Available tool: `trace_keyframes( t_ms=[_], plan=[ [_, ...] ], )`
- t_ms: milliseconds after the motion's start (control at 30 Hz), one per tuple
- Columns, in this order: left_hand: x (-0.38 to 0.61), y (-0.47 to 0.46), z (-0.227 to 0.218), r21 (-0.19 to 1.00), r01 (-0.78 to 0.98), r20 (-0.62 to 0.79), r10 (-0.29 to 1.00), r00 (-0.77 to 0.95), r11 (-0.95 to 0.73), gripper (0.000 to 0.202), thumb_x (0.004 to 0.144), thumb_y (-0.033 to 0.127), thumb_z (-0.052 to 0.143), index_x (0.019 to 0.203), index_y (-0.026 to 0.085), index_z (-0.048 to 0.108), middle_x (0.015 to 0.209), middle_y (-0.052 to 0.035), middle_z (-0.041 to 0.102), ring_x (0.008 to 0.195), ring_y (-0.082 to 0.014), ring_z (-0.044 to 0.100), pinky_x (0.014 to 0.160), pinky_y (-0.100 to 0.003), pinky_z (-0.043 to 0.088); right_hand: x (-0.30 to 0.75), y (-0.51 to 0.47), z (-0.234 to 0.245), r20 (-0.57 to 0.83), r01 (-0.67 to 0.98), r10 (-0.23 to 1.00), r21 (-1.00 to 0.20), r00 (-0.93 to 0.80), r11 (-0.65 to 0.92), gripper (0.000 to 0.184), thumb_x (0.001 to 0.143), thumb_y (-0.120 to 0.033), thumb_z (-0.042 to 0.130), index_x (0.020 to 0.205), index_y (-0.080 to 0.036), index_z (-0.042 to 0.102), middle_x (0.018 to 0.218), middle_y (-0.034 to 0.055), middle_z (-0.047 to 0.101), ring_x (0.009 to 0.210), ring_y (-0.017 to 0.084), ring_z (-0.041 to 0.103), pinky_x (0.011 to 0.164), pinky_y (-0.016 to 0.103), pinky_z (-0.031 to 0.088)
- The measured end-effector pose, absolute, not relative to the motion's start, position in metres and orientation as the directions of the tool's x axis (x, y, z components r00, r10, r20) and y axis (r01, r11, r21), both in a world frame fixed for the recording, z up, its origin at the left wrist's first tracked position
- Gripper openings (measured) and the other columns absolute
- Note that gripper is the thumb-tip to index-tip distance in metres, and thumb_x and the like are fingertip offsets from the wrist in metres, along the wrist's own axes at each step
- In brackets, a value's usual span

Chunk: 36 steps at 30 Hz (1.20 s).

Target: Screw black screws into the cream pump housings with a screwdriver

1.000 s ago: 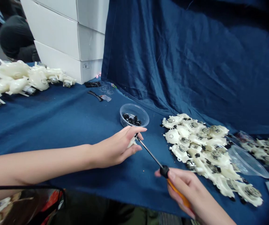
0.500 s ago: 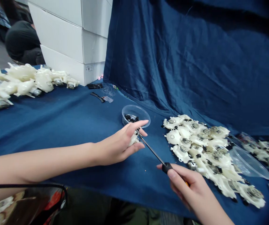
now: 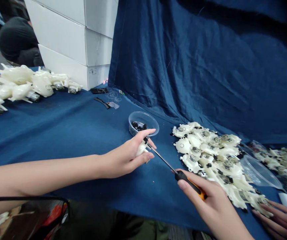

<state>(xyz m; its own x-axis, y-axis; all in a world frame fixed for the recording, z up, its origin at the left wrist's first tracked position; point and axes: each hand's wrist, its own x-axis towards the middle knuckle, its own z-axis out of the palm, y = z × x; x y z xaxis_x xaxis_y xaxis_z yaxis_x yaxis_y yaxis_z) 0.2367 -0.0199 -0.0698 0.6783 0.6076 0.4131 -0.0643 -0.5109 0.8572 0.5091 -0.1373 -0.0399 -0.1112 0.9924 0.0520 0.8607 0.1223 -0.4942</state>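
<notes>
My left hand (image 3: 125, 157) is closed around a small white plastic part (image 3: 140, 149), most of which its fingers hide. My right hand (image 3: 210, 200) grips a screwdriver (image 3: 183, 178) with a black and orange handle. The screwdriver's thin steel shaft reaches to the part in my left hand, and its tip is hidden by my fingers. Just behind my left fingertips is a clear plastic bowl (image 3: 143, 122) holding small black pieces (image 3: 138, 126).
A heap of white plastic housings with metal parts (image 3: 208, 156) lies on the blue cloth (image 3: 70, 133), close to my right hand. A co-worker's hand (image 3: 278, 218) is at the lower right. White boxes (image 3: 70, 43) are stacked behind, with more housings (image 3: 20, 83) at left.
My right hand has turned, laying the screwdriver handle flatter and moving it up and right. A co-worker's hand has come in at the lower right. My left hand stays nearly still.
</notes>
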Motion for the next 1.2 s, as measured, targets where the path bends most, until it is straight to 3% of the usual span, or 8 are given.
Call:
trace_keyframes(
  t_ms=[167,267,367,500,600,667,900,1200],
  plan=[
    [0.235,-0.017,-0.07,0.797,0.016,0.447,0.607,0.657,-0.604,0.054,0.104,0.031,0.05,0.152,0.025,0.026,0.127,-0.0107,0.058,0.093,-0.0167,0.062,0.09,-0.038,0.053,0.499,-0.131,-0.029,-0.432,0.575,0.899,-0.756,-0.077,-0.314,0.071,0.092,-0.077,0.049,0.113,-0.013,0.07,0.052,-0.0054,0.04,0.04,0.005,0.033,0.04,0.018,0.028],
    [0.235,-0.015,-0.071,0.766,0.046,0.451,0.587,0.673,-0.641,0.052,0.103,0.03,0.052,0.15,0.025,0.028,0.126,-0.0111,0.057,0.101,-0.0193,0.062,0.097,-0.042,0.051,0.499,-0.127,-0.025,-0.517,0.488,0.845,-0.778,-0.137,-0.396,0.07,0.094,-0.075,0.046,0.116,-0.012,0.068,0.048,-0.0078,0.039,0.035,0.002,0.029,0.041,0.016,0.025],
    [0.238,-0.016,-0.067,0.904,-0.061,0.346,0.638,0.688,-0.424,0.057,0.104,0.035,0.054,0.15,0.027,0.022,0.125,-0.01,0.057,0.086,-0.0141,0.062,0.081,-0.035,0.056,0.51,-0.125,-0.025,-0.519,0.527,0.845,-0.758,-0.13,-0.385,0.073,0.09,-0.08,0.049,0.113,-0.012,0.067,0.051,-0.0069,0.042,0.037,0.004,0.033,0.039,0.016,0.027],
    [0.241,-0.016,-0.056,0.984,-0.176,0.097,0.761,0.641,0.023,0.038,0.097,0.043,0.065,0.118,0.023,0.04,0.125,-0.0103,0.059,0.086,-0.014,0.063,0.066,-0.029,0.058,0.532,-0.128,-0.026,-0.453,0.525,0.883,-0.785,-0.125,-0.329,0.059,0.092,-0.073,0.054,0.106,-0.016,0.06,0.063,-0.0037,0.049,0.054,0.008,0.05,0.053,0.018,0.043],
    [0.241,-0.016,-0.049,0.911,-0.252,-0.041,0.68,0.732,0.326,0.03,0.095,0.04,0.069,0.103,0.019,0.049,0.121,-0.0108,0.064,0.093,-0.0187,0.068,0.069,-0.034,0.064,0.529,-0.124,-0.024,-0.316,0.444,0.943,-0.864,-0.108,-0.239,0.043,0.094,-0.06,0.062,0.111,-0.022,0.05,0.089,0.0005,0.057,0.08,0.011,0.06,0.072,0.021,0.051],
    [0.239,-0.016,-0.047,0.869,-0.25,-0.08,0.62,0.781,0.428,0.029,0.095,0.041,0.066,0.107,0.016,0.058,0.113,-0.0121,0.068,0.09,-0.0204,0.071,0.067,-0.034,0.066,0.513,-0.114,-0.023,-0.251,0.41,0.962,-0.892,-0.104,-0.189,0.04,0.093,-0.055,0.066,0.109,-0.022,0.05,0.091,-0.0002,0.055,0.078,0.009,0.057,0.068,0.02,0.049],
    [0.237,-0.007,-0.055,0.798,-0.201,-0.205,0.569,0.796,0.569,0.03,0.097,0.044,0.058,0.119,0.024,0.053,0.084,-0.0065,0.072,0.08,-0.0276,0.078,0.031,-0.016,0.045,0.452,-0.058,-0.032,-0.072,0.314,0.983,-0.949,-0.167,-0.016,0.048,0.087,-0.05,0.075,0.122,-0.019,0.064,0.065,-0.0077,0.046,0.045,0.004,0.043,0.044,0.018,0.037],
    [0.24,-0.006,-0.051,0.898,-0.084,-0.257,0.67,0.696,0.431,0.028,0.097,0.048,0.056,0.111,0.026,0.047,0.074,-0.0021,0.069,0.058,-0.0254,0.075,0.028,-0.014,0.033,0.449,-0.044,-0.057,0.032,0.272,0.966,-0.957,-0.258,0.105,0.034,0.082,-0.043,0.081,0.104,-0.017,0.075,0.066,-0.0044,0.053,0.051,0.004,0.046,0.05,0.017,0.038]
  ],
)
